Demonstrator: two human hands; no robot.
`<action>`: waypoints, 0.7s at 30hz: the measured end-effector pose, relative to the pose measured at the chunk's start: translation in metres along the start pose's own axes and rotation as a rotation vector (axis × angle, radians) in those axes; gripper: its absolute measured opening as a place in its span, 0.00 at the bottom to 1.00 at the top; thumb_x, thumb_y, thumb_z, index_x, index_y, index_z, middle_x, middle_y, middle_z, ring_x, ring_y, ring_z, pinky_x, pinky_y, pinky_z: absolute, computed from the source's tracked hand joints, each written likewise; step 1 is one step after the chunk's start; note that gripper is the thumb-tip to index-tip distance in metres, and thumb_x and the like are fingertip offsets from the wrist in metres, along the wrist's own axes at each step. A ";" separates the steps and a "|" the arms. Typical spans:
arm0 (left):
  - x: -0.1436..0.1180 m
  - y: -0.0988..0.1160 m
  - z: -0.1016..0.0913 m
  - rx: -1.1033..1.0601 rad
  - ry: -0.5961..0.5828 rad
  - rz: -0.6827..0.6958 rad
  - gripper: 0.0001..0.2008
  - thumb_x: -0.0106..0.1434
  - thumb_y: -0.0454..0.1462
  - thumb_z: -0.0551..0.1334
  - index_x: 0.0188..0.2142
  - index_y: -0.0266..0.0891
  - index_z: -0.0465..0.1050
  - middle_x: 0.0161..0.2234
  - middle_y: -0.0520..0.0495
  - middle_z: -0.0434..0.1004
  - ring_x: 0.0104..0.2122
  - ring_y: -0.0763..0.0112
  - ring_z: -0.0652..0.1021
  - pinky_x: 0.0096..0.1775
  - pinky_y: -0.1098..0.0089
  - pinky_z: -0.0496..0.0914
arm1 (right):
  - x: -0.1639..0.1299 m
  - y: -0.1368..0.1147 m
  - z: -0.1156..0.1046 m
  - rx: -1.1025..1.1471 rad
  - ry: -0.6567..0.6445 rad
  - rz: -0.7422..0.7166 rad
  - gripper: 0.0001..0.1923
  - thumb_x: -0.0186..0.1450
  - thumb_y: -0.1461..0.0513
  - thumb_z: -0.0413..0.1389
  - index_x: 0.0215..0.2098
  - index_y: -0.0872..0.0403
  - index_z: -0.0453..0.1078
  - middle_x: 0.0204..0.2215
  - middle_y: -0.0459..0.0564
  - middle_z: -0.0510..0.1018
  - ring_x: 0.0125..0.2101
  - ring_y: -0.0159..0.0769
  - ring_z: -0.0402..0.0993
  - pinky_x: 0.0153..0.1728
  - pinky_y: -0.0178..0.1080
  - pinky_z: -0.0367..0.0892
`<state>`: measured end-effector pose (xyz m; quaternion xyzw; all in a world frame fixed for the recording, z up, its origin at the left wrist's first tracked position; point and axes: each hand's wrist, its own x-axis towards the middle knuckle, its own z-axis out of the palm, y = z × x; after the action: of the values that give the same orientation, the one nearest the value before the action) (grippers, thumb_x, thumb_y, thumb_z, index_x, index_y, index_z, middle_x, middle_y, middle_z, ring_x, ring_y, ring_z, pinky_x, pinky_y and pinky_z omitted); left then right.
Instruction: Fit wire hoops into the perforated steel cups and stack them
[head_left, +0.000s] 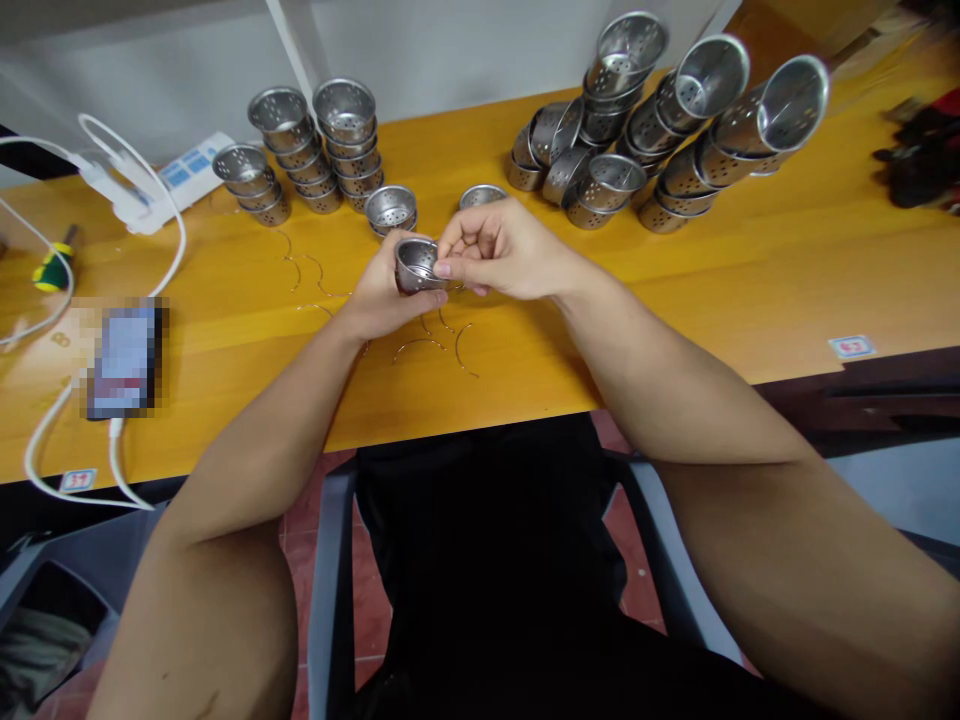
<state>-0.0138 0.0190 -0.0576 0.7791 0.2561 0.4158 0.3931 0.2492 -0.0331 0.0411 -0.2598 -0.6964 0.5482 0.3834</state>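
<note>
Near the counter (675,300) edge, the left hand (382,300) grips a perforated cup (415,265); the right hand (502,250) pinches its rim. Wire loops (435,345) lie just below, cup stacks (322,150) beyond.

**Around the yellow bench**

The yellow bench (675,290) carries upright stacks of perforated metal cups (330,145) at the back left and toppled stacks (675,110) at the back right. Two single cups (391,208) stand near the middle. Thin curved wires (435,345) lie scattered on the front part. On the left lie a white power strip (180,175) with white cables (45,440), a phone (124,360) and a green-handled screwdriver (52,265).
</note>
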 end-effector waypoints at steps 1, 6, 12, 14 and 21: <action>0.000 0.000 0.000 0.002 -0.001 0.004 0.47 0.57 0.66 0.89 0.65 0.52 0.75 0.51 0.48 0.80 0.49 0.55 0.87 0.60 0.44 0.85 | 0.000 0.000 0.000 -0.011 0.000 -0.011 0.31 0.61 0.46 0.90 0.39 0.50 0.77 0.27 0.44 0.79 0.22 0.29 0.69 0.20 0.34 0.63; 0.002 -0.001 0.004 0.036 0.082 0.032 0.53 0.57 0.68 0.88 0.71 0.54 0.69 0.59 0.44 0.82 0.57 0.51 0.88 0.61 0.46 0.86 | 0.002 0.008 -0.006 -0.099 0.124 -0.093 0.34 0.59 0.41 0.90 0.45 0.49 0.80 0.31 0.43 0.76 0.28 0.32 0.68 0.25 0.36 0.67; 0.007 -0.007 0.005 0.036 0.152 0.136 0.53 0.61 0.74 0.82 0.72 0.59 0.63 0.60 0.45 0.83 0.52 0.56 0.88 0.52 0.51 0.88 | 0.001 0.013 -0.006 -0.244 0.250 -0.135 0.32 0.64 0.37 0.85 0.51 0.46 0.83 0.43 0.50 0.80 0.31 0.36 0.71 0.28 0.39 0.72; 0.007 -0.007 0.003 0.039 0.155 0.094 0.54 0.62 0.74 0.81 0.73 0.55 0.62 0.63 0.41 0.83 0.58 0.53 0.89 0.58 0.50 0.87 | -0.001 0.013 -0.004 -0.301 0.271 -0.170 0.30 0.69 0.37 0.82 0.53 0.45 0.83 0.46 0.51 0.80 0.33 0.38 0.73 0.30 0.40 0.76; 0.009 -0.009 0.002 0.046 0.148 0.185 0.51 0.63 0.69 0.85 0.72 0.63 0.62 0.61 0.49 0.86 0.52 0.59 0.89 0.52 0.51 0.91 | -0.002 0.022 -0.010 -0.516 0.219 -0.299 0.31 0.77 0.31 0.71 0.58 0.46 0.85 0.52 0.55 0.82 0.38 0.42 0.79 0.40 0.45 0.85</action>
<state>-0.0082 0.0297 -0.0621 0.7754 0.2210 0.5005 0.3152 0.2576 -0.0229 0.0206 -0.3008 -0.7976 0.2598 0.4536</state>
